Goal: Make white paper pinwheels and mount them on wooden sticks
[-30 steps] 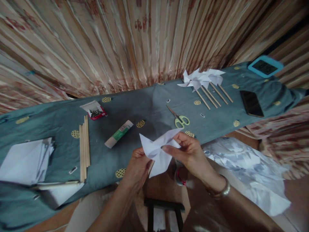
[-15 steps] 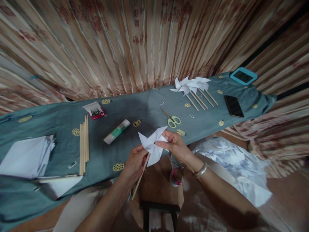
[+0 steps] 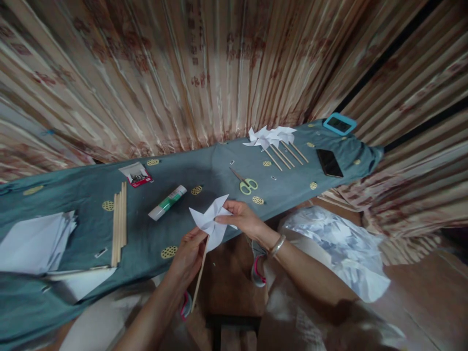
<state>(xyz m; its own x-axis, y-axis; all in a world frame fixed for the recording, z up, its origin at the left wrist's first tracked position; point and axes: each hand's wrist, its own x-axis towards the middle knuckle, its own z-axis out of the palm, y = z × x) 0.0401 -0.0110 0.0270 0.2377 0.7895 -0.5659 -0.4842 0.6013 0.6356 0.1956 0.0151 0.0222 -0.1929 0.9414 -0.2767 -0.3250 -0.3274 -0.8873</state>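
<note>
Both hands hold a white paper pinwheel (image 3: 213, 223) on a thin wooden stick (image 3: 199, 282), over the front edge of the table. My left hand (image 3: 190, 253) is closed around the top of the stick, just under the paper blades. With thumb and fingers, my right hand (image 3: 243, 220) pinches the right blade, the thumb lying near the pinwheel's centre. The stick slants down toward my lap. Beyond the hands lie scissors (image 3: 248, 185) with green handles and a glue stick (image 3: 167, 203) with a green label.
Several finished pinwheels (image 3: 261, 138) lie at the back right, near a phone (image 3: 329, 163) and a blue-framed device (image 3: 340, 124). To the left are wooden sticks (image 3: 119, 224), an open box of pins (image 3: 137, 175) and stacked white paper (image 3: 34, 243). A plastic bag (image 3: 336, 243) sits below right.
The view has shifted, so the table things appear farther left. Both hands keep the same hold on the pinwheel and its stick, with little other change.
</note>
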